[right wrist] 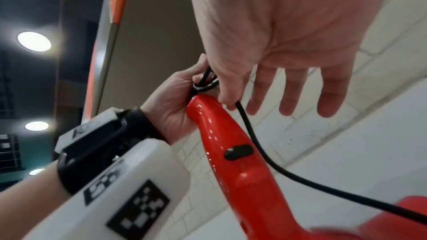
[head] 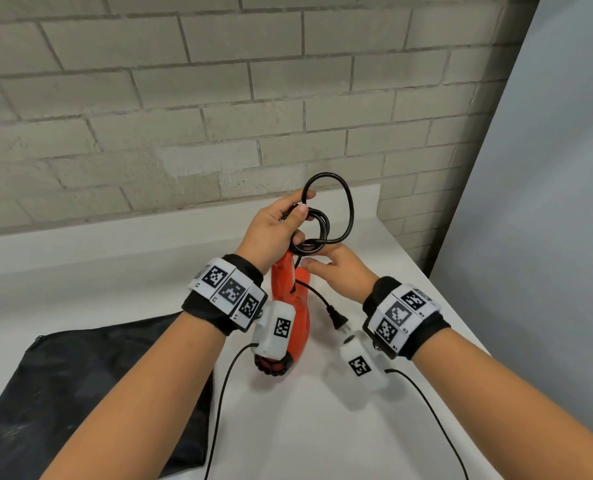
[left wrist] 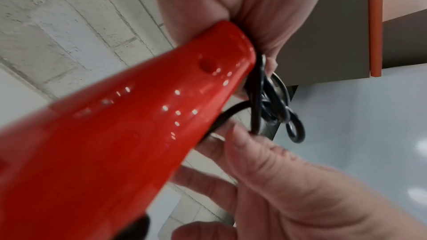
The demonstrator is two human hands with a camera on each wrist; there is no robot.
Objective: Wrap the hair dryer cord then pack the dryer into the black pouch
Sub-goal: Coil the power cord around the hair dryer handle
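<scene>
The red hair dryer (head: 297,313) hangs nozzle down above the white counter (head: 322,427). My left hand (head: 274,226) grips the end of its handle together with several loops of the black cord (head: 348,202); one big loop stands above the hand. My right hand (head: 340,271) pinches the cord just under the coil with thumb and forefinger, the other fingers straight. The plug (head: 336,318) dangles between my wrists. The black pouch (head: 80,386) lies flat on the counter at lower left. The wrist views show the dryer handle (left wrist: 115,134) (right wrist: 231,152) and the cord (left wrist: 293,129) (right wrist: 258,147) close up.
A pale brick wall (head: 219,98) runs behind the counter. A grey panel (head: 547,202) closes off the right side, past the counter's right edge. Thin black cables (head: 219,410) from the wrist cameras trail down over the counter.
</scene>
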